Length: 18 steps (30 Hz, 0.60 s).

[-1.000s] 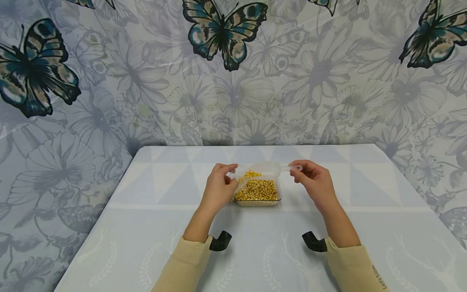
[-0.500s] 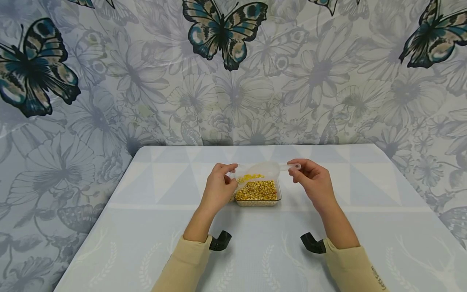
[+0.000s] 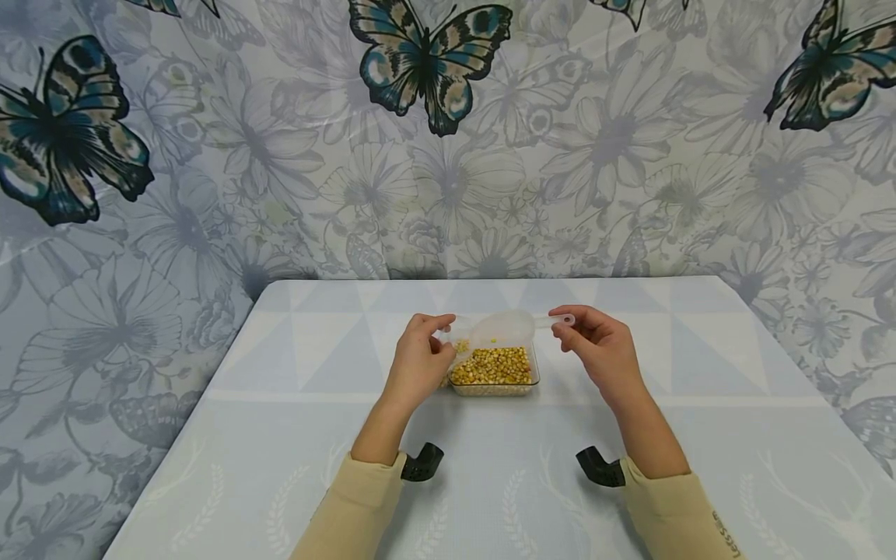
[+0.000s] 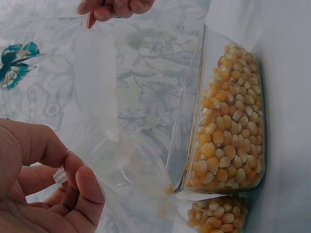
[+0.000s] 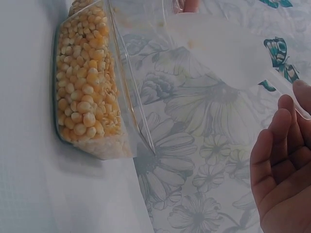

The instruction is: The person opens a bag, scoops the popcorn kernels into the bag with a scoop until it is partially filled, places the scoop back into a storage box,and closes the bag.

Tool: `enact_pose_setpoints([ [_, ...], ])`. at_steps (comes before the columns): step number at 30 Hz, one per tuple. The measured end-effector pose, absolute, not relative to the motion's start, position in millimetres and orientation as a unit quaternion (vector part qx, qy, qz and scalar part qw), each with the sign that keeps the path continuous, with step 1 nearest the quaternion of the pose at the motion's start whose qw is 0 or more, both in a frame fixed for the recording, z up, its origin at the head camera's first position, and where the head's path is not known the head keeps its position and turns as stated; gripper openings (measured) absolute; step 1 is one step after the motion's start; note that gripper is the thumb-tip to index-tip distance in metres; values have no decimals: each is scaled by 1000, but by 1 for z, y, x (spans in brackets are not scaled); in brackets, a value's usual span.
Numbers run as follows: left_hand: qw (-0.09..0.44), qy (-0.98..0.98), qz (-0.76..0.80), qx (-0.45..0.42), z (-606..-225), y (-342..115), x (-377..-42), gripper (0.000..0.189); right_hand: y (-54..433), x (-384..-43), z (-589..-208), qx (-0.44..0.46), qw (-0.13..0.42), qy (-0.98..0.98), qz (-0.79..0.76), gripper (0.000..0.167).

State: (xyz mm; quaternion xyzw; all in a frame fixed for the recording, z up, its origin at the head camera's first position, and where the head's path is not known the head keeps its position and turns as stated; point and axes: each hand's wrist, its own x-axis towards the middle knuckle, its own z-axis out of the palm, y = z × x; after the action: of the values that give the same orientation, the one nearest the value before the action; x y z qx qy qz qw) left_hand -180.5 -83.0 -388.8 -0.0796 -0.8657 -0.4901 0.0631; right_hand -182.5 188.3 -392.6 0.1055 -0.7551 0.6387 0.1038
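Observation:
My right hand [image 3: 598,342] pinches the handle of a translucent white scoop [image 3: 505,325], whose bowl is tipped toward the left. With thumb and fingers my left hand [image 3: 420,354] grips the top edge of a clear plastic bag [image 4: 131,160], its mouth held up at the scoop's lip. Corn kernels [image 4: 218,216] lie in the bottom of the bag. A rectangular glass container [image 3: 535,373], well filled with corn kernels [image 3: 493,365], stands on the table right beside the bag. A few blurred kernels show inside the bag in the left wrist view.
The table [image 3: 490,482] has a pale patterned cover and a far edge behind the container. A cloth with butterflies [image 3: 430,62] and flowers hangs behind it. Black curved pieces [image 3: 423,463] stick out from both sleeve cuffs.
Kernels that showed in the scoop have slid left into the bag, leaving the bowl nearly bare. The scoop and right hand have shifted slightly left; the left hand has stayed put.

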Motion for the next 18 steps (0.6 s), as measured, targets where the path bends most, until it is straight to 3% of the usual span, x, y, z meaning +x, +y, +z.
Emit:
enact_pose_setpoints([
  [18,65,-863,-494,-84,-390,-83,-180,47,191,-183,-395,111,106,-767,622,29],
])
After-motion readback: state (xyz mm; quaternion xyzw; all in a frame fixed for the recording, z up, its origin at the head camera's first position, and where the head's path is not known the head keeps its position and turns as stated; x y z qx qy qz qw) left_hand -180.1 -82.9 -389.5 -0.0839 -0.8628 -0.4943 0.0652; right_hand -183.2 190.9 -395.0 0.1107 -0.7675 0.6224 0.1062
